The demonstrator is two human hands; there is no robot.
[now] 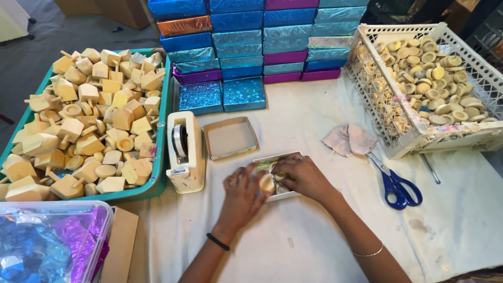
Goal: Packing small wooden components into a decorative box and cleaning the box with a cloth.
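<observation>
Packing step: both hands [272, 183] together in small white box [285, 157], pressing wooden pieces [267, 183]; lid [230, 137] likely next.

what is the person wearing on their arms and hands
Both forearms are bare, no sleeves in view. The left hand has a ring on one finger and a dark beaded bracelet at the wrist. The right hand also has a ring, with a thin metal bangle up the forearm.
</observation>
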